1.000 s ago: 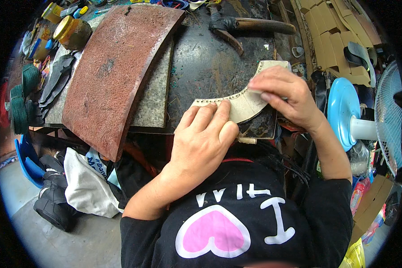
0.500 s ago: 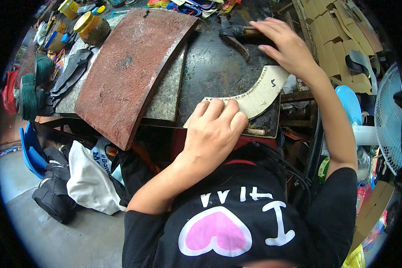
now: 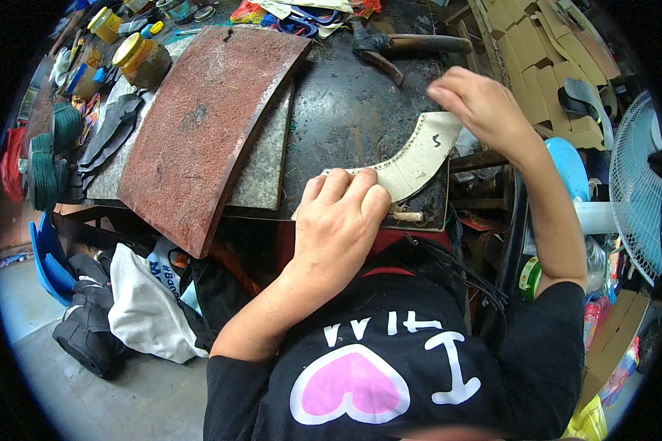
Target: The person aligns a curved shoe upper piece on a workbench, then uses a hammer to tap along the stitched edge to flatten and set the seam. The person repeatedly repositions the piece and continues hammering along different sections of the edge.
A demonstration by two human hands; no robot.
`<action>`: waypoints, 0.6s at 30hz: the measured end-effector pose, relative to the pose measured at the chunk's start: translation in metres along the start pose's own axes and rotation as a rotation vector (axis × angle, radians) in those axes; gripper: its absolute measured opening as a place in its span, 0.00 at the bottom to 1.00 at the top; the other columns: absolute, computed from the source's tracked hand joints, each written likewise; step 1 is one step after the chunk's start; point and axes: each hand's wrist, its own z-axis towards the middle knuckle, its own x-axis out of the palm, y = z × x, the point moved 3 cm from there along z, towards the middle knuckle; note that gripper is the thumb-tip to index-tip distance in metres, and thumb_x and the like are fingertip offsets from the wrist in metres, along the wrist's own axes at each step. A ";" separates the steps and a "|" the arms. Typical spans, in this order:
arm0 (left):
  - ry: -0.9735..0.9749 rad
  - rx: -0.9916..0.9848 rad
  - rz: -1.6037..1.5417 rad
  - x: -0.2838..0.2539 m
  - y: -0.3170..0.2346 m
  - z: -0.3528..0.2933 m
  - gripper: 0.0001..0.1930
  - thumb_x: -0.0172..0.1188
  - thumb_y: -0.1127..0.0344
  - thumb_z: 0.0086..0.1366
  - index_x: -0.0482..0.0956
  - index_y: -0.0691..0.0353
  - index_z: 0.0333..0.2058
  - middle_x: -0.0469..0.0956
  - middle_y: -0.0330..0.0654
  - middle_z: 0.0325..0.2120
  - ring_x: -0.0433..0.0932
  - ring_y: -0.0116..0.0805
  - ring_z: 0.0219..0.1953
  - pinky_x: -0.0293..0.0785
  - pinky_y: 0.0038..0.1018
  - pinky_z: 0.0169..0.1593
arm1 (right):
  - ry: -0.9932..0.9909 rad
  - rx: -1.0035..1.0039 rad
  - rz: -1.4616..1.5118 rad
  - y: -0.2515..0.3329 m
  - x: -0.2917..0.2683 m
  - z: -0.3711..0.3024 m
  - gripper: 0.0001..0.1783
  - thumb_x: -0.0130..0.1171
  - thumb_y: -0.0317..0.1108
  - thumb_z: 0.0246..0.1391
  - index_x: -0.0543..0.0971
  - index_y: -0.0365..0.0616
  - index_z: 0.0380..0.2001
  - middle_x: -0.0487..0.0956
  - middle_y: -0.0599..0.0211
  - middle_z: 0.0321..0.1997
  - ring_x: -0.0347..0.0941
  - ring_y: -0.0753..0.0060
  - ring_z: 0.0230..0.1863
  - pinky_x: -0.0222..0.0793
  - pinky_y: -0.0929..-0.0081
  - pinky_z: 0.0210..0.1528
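Presently I note left hand [image 3: 342, 220], fingers bunched, pressing the curved pale strip [image 3: 421, 160] beneath it on the counter [image 3: 346, 110]; right hand [image 3: 485, 109], fingers curled, hovers by the strip's far end, pinch unclear.

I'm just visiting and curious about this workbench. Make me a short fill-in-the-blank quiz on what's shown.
1. The person's ____ hand rests on the curved cream piece.
2. The heart on the black shirt is ____ inside its white border.
3. The big jar beside the reddish sheet has a ____ lid.
4. The fan stands near the picture's ____ edge.

Missing words: left; pink; yellow; right.
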 end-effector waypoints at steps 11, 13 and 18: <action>-0.004 -0.011 0.005 -0.003 -0.003 0.000 0.07 0.59 0.67 0.56 0.71 0.59 0.32 0.78 0.41 0.43 0.74 0.42 0.41 0.70 0.37 0.47 | 0.387 -0.024 0.313 -0.005 -0.007 0.022 0.18 0.69 0.43 0.52 0.80 0.36 0.30 0.77 0.64 0.25 0.72 0.69 0.29 0.69 0.68 0.35; 0.006 -0.019 0.011 -0.003 -0.003 0.000 0.07 0.59 0.67 0.56 0.71 0.59 0.32 0.78 0.41 0.43 0.74 0.42 0.41 0.69 0.37 0.47 | 0.444 -0.018 0.418 -0.007 -0.008 0.027 0.17 0.68 0.42 0.53 0.79 0.36 0.29 0.75 0.67 0.24 0.70 0.74 0.29 0.68 0.71 0.34; -0.088 -0.002 0.128 -0.002 0.001 0.010 0.06 0.57 0.65 0.56 0.71 0.56 0.30 0.75 0.42 0.35 0.72 0.40 0.37 0.69 0.36 0.43 | 0.387 -0.173 0.542 -0.003 -0.015 0.052 0.17 0.64 0.43 0.61 0.72 0.41 0.29 0.67 0.81 0.26 0.60 0.86 0.30 0.60 0.79 0.31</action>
